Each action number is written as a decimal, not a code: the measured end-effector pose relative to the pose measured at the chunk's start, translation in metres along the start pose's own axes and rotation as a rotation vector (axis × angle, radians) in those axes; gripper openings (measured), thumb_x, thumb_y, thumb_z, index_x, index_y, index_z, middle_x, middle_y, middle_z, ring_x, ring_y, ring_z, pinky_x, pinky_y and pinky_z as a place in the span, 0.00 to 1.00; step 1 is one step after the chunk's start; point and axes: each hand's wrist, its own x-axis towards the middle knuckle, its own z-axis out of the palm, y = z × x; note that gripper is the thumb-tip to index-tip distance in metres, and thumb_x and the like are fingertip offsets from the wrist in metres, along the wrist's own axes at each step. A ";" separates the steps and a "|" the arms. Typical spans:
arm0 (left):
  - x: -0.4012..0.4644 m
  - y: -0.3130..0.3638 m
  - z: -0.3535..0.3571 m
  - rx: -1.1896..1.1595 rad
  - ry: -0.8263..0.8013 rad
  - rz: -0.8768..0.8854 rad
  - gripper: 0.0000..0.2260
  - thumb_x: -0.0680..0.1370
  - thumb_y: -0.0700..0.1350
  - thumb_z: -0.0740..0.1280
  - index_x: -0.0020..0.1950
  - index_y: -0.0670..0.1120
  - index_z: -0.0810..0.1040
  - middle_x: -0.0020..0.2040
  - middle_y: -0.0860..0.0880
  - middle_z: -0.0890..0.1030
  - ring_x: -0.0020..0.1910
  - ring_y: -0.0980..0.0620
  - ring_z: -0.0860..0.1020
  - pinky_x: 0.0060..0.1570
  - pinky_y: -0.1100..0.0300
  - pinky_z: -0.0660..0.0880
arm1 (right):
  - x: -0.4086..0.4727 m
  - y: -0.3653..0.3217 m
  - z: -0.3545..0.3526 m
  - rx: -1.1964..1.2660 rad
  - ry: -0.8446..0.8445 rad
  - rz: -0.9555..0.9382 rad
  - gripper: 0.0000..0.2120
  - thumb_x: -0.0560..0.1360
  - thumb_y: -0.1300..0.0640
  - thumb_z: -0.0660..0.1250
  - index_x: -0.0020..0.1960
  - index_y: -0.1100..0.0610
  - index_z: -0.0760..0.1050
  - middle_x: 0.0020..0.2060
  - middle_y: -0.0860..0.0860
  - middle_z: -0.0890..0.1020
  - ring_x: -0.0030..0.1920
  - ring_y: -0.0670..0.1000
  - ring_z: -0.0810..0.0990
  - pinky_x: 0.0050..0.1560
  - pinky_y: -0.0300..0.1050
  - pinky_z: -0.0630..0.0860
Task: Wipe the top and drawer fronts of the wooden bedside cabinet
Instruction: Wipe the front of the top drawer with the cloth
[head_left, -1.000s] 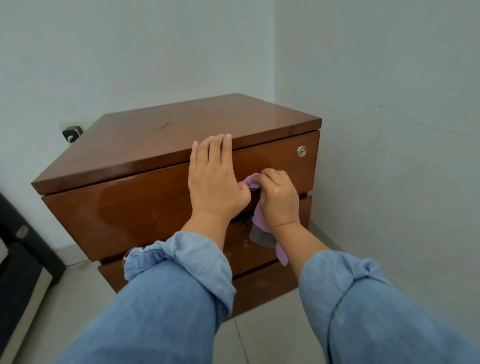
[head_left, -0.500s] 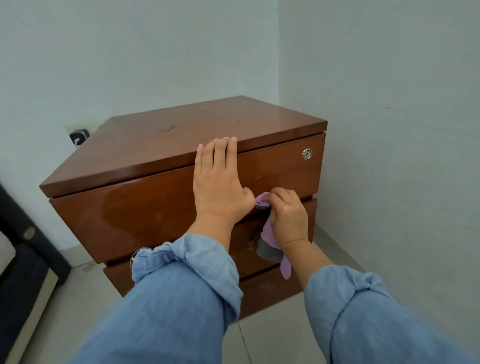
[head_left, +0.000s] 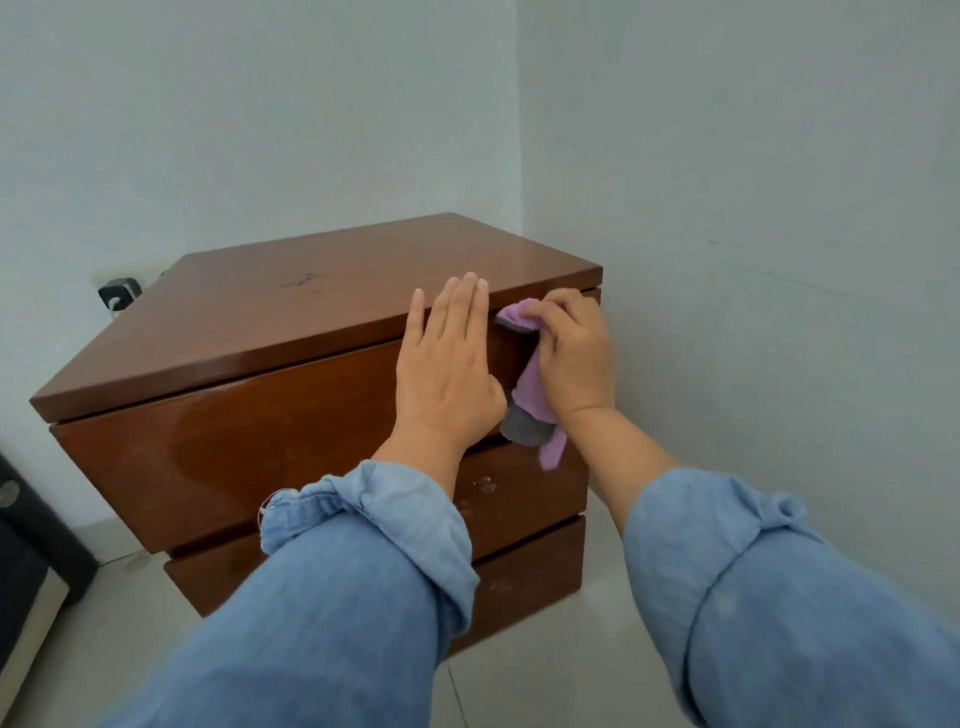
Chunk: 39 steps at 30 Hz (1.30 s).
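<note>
Both arms reach forward and up from the bottom of the view, each in a blue sleeve rolled back to the forearm, the wrists bare. The left hand (head_left: 448, 375) lies flat with its back to the camera, its 4 fingers straight, close together and pointing up, the thumb tucked out toward the right. The right hand (head_left: 574, 353) sits just beside it, level with it, fingers curled and bunched around a purple cloth (head_left: 531, 384), knuckles up and the wrist bent downward.
</note>
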 end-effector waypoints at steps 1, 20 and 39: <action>0.005 0.002 0.001 0.005 -0.006 0.016 0.37 0.71 0.47 0.60 0.78 0.42 0.50 0.78 0.44 0.54 0.77 0.47 0.50 0.75 0.48 0.43 | 0.006 0.001 0.001 0.005 -0.011 0.009 0.10 0.77 0.59 0.60 0.49 0.59 0.80 0.46 0.54 0.79 0.46 0.46 0.70 0.47 0.36 0.69; 0.009 0.009 0.027 -0.030 0.022 -0.039 0.43 0.64 0.52 0.63 0.77 0.41 0.54 0.77 0.44 0.58 0.77 0.47 0.53 0.76 0.49 0.45 | -0.112 0.083 0.012 -0.080 -0.231 0.256 0.08 0.72 0.71 0.66 0.45 0.63 0.82 0.43 0.58 0.81 0.46 0.59 0.79 0.47 0.40 0.71; 0.011 0.011 0.035 -0.024 0.048 -0.052 0.44 0.62 0.52 0.64 0.76 0.41 0.56 0.75 0.44 0.61 0.76 0.45 0.55 0.75 0.49 0.46 | -0.005 0.065 -0.007 0.013 0.125 0.197 0.13 0.67 0.76 0.62 0.42 0.63 0.82 0.41 0.57 0.81 0.44 0.50 0.75 0.47 0.31 0.66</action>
